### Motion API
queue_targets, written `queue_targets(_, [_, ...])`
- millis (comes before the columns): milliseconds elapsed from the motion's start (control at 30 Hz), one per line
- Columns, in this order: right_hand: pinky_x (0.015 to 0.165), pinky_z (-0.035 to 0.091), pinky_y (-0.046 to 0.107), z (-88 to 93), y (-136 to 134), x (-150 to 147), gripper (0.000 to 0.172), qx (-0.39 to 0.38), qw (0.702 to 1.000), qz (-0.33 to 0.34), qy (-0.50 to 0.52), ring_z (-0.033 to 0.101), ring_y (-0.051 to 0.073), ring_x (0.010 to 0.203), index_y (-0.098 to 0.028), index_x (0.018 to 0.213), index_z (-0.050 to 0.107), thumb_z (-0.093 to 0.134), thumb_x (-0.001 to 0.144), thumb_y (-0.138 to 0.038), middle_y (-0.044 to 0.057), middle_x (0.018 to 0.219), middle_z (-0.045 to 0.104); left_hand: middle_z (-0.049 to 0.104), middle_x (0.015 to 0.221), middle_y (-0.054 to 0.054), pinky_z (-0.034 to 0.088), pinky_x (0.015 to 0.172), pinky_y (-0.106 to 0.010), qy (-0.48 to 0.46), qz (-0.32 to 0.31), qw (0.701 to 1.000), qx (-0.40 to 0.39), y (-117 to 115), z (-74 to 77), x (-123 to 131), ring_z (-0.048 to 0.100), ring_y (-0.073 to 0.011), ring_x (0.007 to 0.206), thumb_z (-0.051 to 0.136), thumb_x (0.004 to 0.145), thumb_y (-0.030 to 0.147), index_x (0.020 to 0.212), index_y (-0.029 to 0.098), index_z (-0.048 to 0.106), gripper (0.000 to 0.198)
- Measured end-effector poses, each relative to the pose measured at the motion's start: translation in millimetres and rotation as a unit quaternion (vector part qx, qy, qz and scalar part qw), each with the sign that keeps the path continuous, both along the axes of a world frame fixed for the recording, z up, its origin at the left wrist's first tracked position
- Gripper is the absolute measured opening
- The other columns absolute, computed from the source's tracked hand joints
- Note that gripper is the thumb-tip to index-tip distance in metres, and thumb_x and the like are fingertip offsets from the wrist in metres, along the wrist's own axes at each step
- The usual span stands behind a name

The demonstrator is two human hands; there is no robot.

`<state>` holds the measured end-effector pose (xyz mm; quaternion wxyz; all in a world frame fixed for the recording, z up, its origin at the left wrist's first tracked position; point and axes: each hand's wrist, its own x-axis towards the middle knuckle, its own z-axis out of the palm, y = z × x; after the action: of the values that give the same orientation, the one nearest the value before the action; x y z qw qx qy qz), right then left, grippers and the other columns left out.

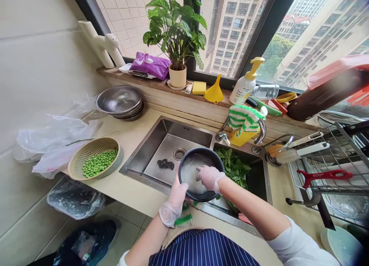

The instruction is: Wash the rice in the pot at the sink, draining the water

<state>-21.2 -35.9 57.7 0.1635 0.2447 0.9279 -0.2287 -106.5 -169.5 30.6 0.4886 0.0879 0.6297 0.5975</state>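
A dark, round pot (218,158) with cloudy whitish water (191,168) in it is held over the front of the sink. My left hand (176,195), in a clear plastic glove, grips the pot's left side, thumb near the rim. Inside the pot is my right hand (210,177), also gloved, dipping into the water with its fingers somewhat apart. Whatever lies under the cloudy surface is hard to make out. Behind and left of the pot, a dark steel-wool scrubber (165,164) lies in the left sink basin (147,154).
Leafy greens (235,166) fill the right basin, beside the faucet (222,136) with a striped cloth (245,118). A basket (75,162) of green peas (99,163) and metal bowls (121,98) stand left. A dish rack (343,162) stands right.
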Motion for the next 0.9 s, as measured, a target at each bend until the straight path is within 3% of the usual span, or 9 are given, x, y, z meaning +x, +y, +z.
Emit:
queue_targets(100, [0.095,0.050,0.038,20.9,9.3,-3.0,0.037,0.005,0.999,0.030,0.032,0.060,0.027,0.116,-0.028,0.111,0.072,0.058,0.081,-0.012,0.006,0.129,0.064,0.045,0.149,-0.006,0.047,0.102,-0.028,0.026,0.014,0.999,0.045,1.1,3.4,-0.4,0.047,-0.0221,0.132,0.051,0.069,0.004,0.154,0.024,0.021,0.093])
queue_targets(167, [0.099,0.047,0.033,24.5,8.5,-6.3,0.040,0.000,0.998,0.003,0.062,0.060,0.022,0.117,-0.030,0.121,0.067,0.051,0.087,-0.014,0.003,0.131,0.063,0.043,0.150,-0.005,0.049,0.100,-0.028,0.025,0.017,0.999,0.044,0.8,5.6,-1.9,0.049,-0.0223,0.130,0.050,0.070,0.005,0.154,0.026,0.021,0.092])
queue_targets(300, [0.096,0.047,0.032,16.7,1.6,-10.2,0.036,-0.011,0.999,-0.026,0.044,0.063,0.024,0.111,-0.021,0.116,0.070,0.057,0.083,-0.012,0.009,0.113,0.072,0.050,0.144,-0.008,0.058,0.079,-0.030,-0.011,0.014,1.000,-0.003,-1.4,7.6,-8.0,0.063,-0.0238,0.110,0.053,0.072,0.009,0.155,0.031,0.010,0.097])
queue_targets(400, [0.097,0.046,0.031,12.7,2.8,-11.7,0.037,-0.001,0.994,-0.043,0.098,0.062,0.022,0.112,-0.023,0.121,0.067,0.051,0.089,-0.016,0.007,0.119,0.069,0.050,0.144,-0.008,0.057,0.079,-0.026,0.020,0.025,0.999,0.007,-2.9,7.8,-12.1,0.063,-0.0225,0.109,0.053,0.069,0.007,0.155,0.029,0.016,0.097])
queue_targets(567, [0.092,0.050,0.032,7.4,14.5,-12.3,0.032,-0.023,0.995,-0.045,0.081,0.065,0.023,0.105,-0.021,0.114,0.070,0.059,0.084,-0.017,0.008,0.115,0.071,0.056,0.137,-0.010,0.050,0.045,-0.023,0.010,0.002,0.998,-0.056,-4.5,13.5,-14.8,0.067,-0.0173,0.067,0.052,0.073,0.014,0.155,0.038,0.006,0.098])
queue_targets(667, [0.100,0.045,0.032,1.9,16.8,-10.3,0.036,-0.005,0.993,-0.057,0.106,0.060,0.021,0.115,-0.024,0.124,0.064,0.056,0.089,-0.021,0.006,0.129,0.064,0.055,0.136,-0.011,0.048,0.042,-0.022,0.015,0.010,0.998,-0.055,-3.7,16.0,-17.0,0.064,-0.0141,0.060,0.053,0.072,0.013,0.155,0.037,0.007,0.098])
queue_targets(800, [0.095,0.048,0.030,-7.5,14.3,-6.2,0.030,-0.009,0.995,-0.043,0.089,0.064,0.023,0.109,-0.020,0.113,0.071,0.060,0.085,-0.016,0.011,0.115,0.071,0.056,0.134,-0.012,0.047,0.040,-0.021,0.028,0.014,0.997,-0.074,-1.5,15.9,-21.0,0.064,-0.0133,0.057,0.053,0.071,0.012,0.155,0.037,0.008,0.099])
queue_targets(900, [0.100,0.046,0.031,-14.9,14.5,-2.1,0.037,-0.007,0.993,-0.053,0.102,0.060,0.021,0.117,-0.020,0.123,0.065,0.054,0.088,-0.016,0.010,0.126,0.066,0.055,0.135,-0.012,0.048,0.041,-0.021,0.028,0.019,0.996,-0.078,-0.8,15.9,-23.8,0.064,-0.0136,0.058,0.053,0.071,0.012,0.155,0.038,0.008,0.098])
